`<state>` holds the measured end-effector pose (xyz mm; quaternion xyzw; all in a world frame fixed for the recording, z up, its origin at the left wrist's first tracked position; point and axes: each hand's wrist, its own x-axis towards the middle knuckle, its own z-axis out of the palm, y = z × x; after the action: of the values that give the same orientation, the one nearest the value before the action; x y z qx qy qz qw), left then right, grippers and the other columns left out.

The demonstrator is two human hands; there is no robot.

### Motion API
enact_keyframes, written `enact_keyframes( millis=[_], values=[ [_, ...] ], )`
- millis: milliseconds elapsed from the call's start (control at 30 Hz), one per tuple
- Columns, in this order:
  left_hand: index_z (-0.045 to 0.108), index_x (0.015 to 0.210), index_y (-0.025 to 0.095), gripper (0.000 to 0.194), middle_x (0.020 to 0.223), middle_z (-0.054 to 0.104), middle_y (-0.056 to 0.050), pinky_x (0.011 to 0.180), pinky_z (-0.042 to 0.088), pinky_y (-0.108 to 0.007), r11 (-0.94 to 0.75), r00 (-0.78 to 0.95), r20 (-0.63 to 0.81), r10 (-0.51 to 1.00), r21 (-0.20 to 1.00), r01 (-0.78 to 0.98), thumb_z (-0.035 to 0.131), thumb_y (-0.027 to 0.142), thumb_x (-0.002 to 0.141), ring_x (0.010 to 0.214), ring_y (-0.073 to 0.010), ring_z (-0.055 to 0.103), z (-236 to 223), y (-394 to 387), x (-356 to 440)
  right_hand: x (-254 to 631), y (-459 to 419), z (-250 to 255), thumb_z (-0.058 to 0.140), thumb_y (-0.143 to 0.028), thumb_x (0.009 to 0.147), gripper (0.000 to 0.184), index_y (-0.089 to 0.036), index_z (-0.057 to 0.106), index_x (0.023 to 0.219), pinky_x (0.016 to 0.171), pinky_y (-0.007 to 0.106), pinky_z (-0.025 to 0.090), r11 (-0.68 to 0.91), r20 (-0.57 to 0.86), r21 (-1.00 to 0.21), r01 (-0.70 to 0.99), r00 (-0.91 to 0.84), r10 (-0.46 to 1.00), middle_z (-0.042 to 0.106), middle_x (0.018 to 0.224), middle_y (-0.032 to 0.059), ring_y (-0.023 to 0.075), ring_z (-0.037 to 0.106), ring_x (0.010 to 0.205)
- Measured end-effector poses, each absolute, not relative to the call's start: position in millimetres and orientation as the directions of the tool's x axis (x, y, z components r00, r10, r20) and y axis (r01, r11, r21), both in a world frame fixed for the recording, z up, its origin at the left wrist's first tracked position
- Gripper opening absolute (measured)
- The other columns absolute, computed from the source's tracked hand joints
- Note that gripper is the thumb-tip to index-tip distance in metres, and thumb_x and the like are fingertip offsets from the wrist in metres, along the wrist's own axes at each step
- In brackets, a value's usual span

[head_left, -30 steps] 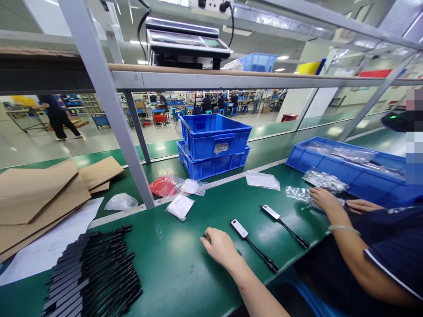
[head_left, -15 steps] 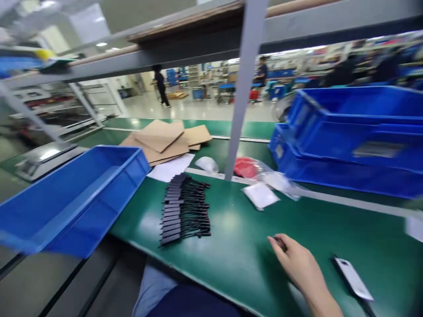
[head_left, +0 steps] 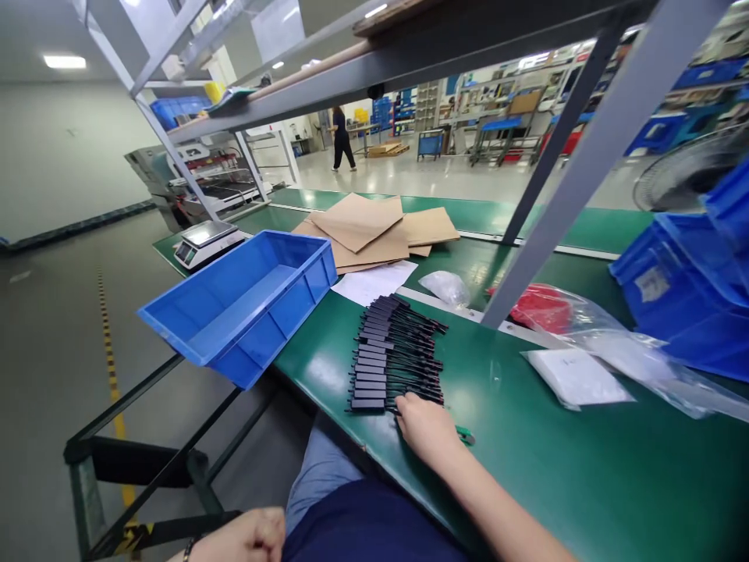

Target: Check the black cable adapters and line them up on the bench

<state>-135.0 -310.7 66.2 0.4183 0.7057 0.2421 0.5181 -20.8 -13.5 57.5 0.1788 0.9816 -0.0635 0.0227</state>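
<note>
At the near end of a long row of black box-shaped parts with cables (head_left: pixel 370 370), my right hand (head_left: pixel 426 425) is closed, its fingertips down by the cables. A slim green object with a greyish round end (head_left: pixel 466 435) sticks out from under this hand, and it seems to be in my grip. Its other end is hidden by my palm. The parts lie side by side on the green table, boxes to the left and cables to the right. Low in the view, in front of my lap, my left hand (head_left: pixel 249 537) has its fingers curled, with nothing seen in them.
A blue bin (head_left: pixel 281 312) stands left, beside a scale (head_left: pixel 204 243). Cardboard sheets (head_left: pixel 356 222) and white paper (head_left: pixel 378 282) lie behind the parts. A shelf post (head_left: pixel 562 211) rises near bagged red pieces (head_left: pixel 541 307) and a white packet (head_left: pixel 576 377). Blue bins (head_left: pixel 684 297) stand right.
My view has swung left. My right hand has moved left across the table to the near end of the black parts. My left hand has come into view.
</note>
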Motion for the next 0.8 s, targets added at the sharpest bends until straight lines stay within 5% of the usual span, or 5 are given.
enact_keyframes(
  millis=[167,333,467,600,800],
  values=[
    [0.057,0.086,0.013,0.026,0.08,0.058,-0.007,0.073,0.038,-0.031,0.372,-0.325,-0.452,0.831,0.885,-0.28,0.043,0.034,0.078,0.076,-0.0169,0.054,65.1,-252.6,-126.0,-25.3,-22.4,58.6,0.042,-0.014,0.075,0.012,-0.017,0.053,0.075,0.047,0.024,0.032,0.946,-0.014,-0.119,0.303,-0.953,0.303,0.055,0.085,0.0061,0.0154,0.057,0.058],
    [0.046,0.109,0.014,0.045,0.104,0.052,-0.013,0.078,0.037,-0.034,0.015,-0.241,-0.337,0.91,0.608,-0.794,0.038,0.046,0.079,0.091,-0.0199,0.052,54.7,-181.5,-95.8,-2.1,-42.5,63.6,0.039,-0.015,0.076,0.009,-0.018,0.048,0.077,0.049,0.025,0.036,0.933,0.096,-0.276,0.232,-0.959,0.267,0.056,0.07,0.0034,0.0162,0.055,0.058],
    [0.042,0.113,0.018,0.048,0.087,0.056,-0.008,0.068,0.039,-0.03,-0.227,-0.392,-0.22,0.893,0.533,-0.815,0.031,0.051,0.08,0.076,-0.0166,0.054,61.6,-138.7,-83.6,17.3,-52.0,63.8,0.04,-0.021,0.079,0.005,-0.02,0.044,0.075,0.051,0.023,0.039,0.838,0.122,-0.509,0.197,-0.947,0.296,0.056,0.07,0.0012,0.0126,0.054,0.056],
    [0.05,0.101,0.012,0.051,0.066,0.051,-0.004,0.05,0.034,-0.024,-0.141,-0.355,-0.247,0.902,0.607,-0.782,0.032,0.054,0.078,0.054,-0.012,0.048,65.9,-109.6,-77.4,40.1,-40.8,74.7,0.045,-0.033,0.079,0.012,-0.021,0.043,0.076,0.054,0.022,0.04,0.737,0.096,-0.624,0.26,-0.91,0.403,0.055,0.068,-0.001,0.0115,0.052,0.058],
    [0.048,0.101,0.016,0.056,0.069,0.045,-0.001,0.038,0.011,-0.018,0.171,-0.067,-0.406,0.911,0.521,-0.836,0.031,0.061,0.074,0.04,-0.0034,0.035,60.9,-91.9,-56.1,60.8,-8.9,85.4,0.027,-0.029,0.087,0.021,-0.02,0.043,0.075,0.054,0.023,0.035,0.759,0.25,-0.487,0.431,-0.764,0.594,0.05,0.065,-0.0005,0.0116,0.048,0.057]
  ],
)
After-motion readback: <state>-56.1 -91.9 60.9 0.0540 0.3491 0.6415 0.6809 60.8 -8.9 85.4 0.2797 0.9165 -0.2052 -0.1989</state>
